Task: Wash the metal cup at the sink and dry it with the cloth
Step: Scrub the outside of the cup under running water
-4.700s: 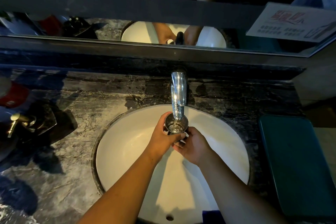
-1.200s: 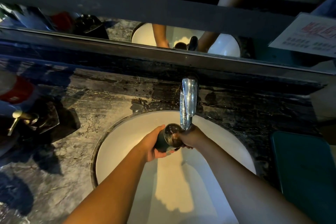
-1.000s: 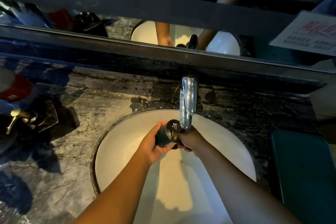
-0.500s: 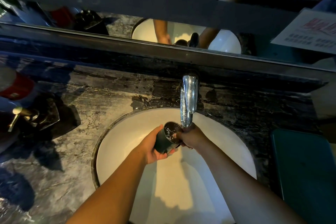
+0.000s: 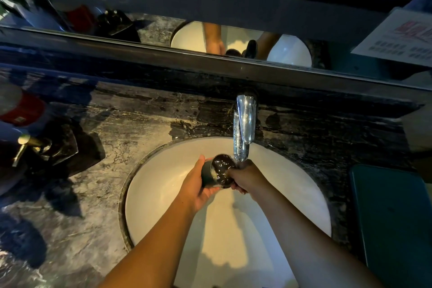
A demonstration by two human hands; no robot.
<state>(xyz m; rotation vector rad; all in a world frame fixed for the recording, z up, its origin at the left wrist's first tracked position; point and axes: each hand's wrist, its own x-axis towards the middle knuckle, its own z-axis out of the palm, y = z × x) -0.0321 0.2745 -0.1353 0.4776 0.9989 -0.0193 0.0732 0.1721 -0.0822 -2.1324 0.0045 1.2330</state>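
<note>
Where the counter starts, far left: a dark bottle with a gold pump (image 5: 25,145) stands on the dark stone counter (image 5: 93,205), well apart from the sink.
Sink (image 5: 163,194): a round white bowl set in the counter. Both arms reach over it.
Left hand (image 5: 196,187): its fingers curl round the side of the cup from the left and from below, and it holds the cup tight.
Metal cup (image 5: 217,170): it is over the sink, between the two hands and just under the tap's end. It is tipped, with its mouth facing up and to the right. The inside looks wet and bubbly.
Tap (image 5: 244,124): shiny and silver, it points down at the cup's mouth.
Right hand (image 5: 247,176): its fingers curl at the rim of the cup. I cannot tell if any finger is inside.
Green thing (image 5: 392,217): flat, on the counter at the far right. I cannot tell if it is the cloth.
Step now: this looks like the washing part, with the inside getting a rinse and a rub.
Next move: tip the water out into the sink while keeping a firm hold, since a wet cup can slip. Then find the cloth and dry the cup.
</note>
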